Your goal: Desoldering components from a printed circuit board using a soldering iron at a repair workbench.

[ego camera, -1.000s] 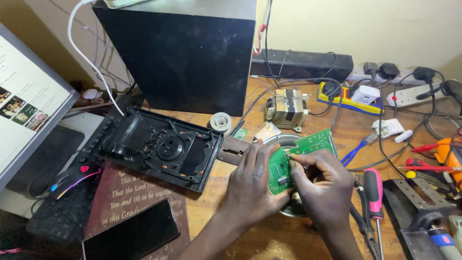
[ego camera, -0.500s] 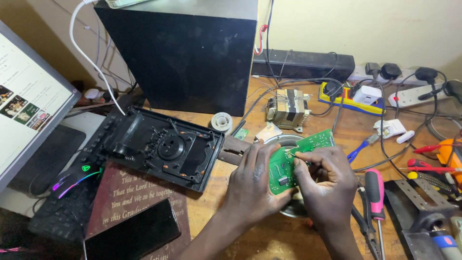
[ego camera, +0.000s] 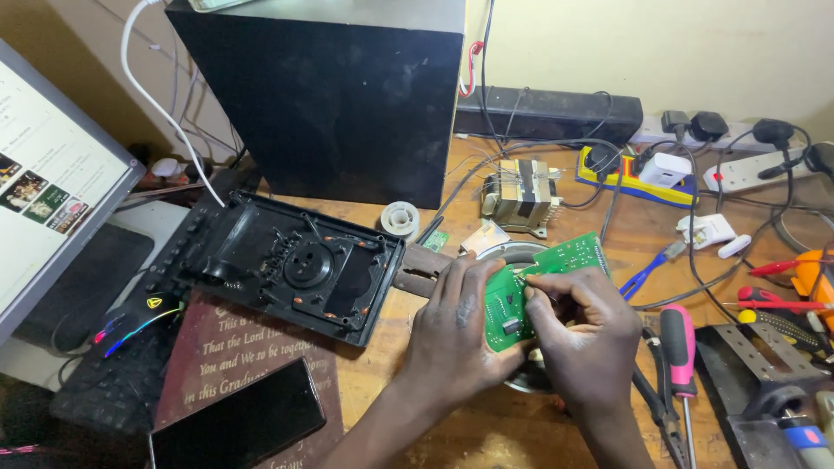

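1. Green circuit board (ego camera: 539,278), tilted, held above wooden tabletop (ego camera: 486,430), centre-right.
2. Left hand (ego camera: 456,334) grips board's left edge, fingers curled on it.
3. Right hand (ego camera: 591,334) pinched narrow at board's mid; can't tell what it pinches.
4. Black plastic panel (ego camera: 291,265) just left; transformer (ego camera: 519,196) behind; pink-handled screwdriver (ego camera: 679,347) right.

Both forearms look bare, left hand (ego camera: 452,334) and right hand (ego camera: 586,334) seemingly without rings.
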